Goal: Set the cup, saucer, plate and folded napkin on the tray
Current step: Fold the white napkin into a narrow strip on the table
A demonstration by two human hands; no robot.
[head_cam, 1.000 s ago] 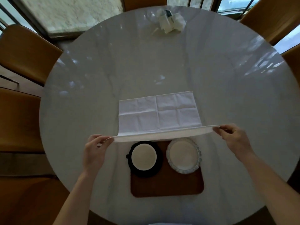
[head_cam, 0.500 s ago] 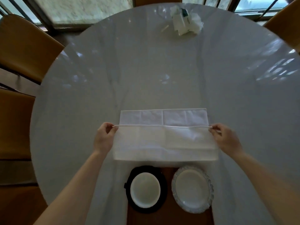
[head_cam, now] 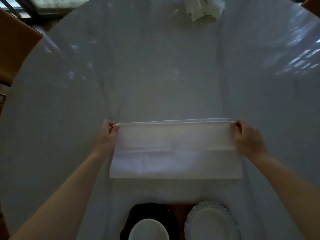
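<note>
Both hands, left hand (head_cam: 108,134) and right hand (head_cam: 245,135), pinch the napkin (head_cam: 174,149) corners between them; near edge now carried onto far edge, fold nearly complete.

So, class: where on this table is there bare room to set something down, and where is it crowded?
Free: the wide table stretch between the napkin and the crumpled paper, plus both flanks beyond the left hand and right hand. Crowded: the near edge, where the black saucer and plate sit.
</note>
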